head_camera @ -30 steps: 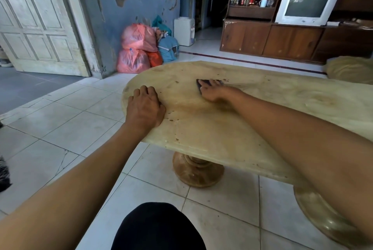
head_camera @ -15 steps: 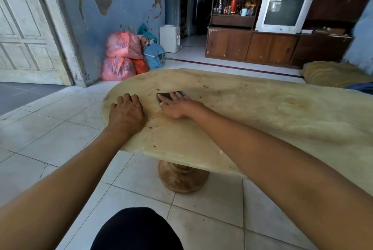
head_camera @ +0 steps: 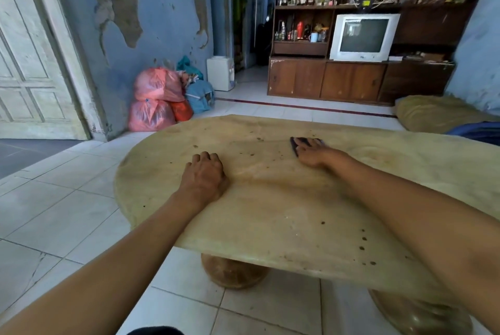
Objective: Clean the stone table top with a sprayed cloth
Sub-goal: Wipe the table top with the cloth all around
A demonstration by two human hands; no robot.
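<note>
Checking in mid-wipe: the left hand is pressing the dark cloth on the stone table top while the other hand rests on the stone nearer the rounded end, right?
Not quite. In the head view it is the right hand that presses the dark cloth on the stone table top; the left hand is the one resting on the stone nearer the rounded end, holding nothing.

Peeling blue wall (head_camera: 162,23), white tiled floor (head_camera: 67,199), wooden cabinet (head_camera: 351,80).
</note>
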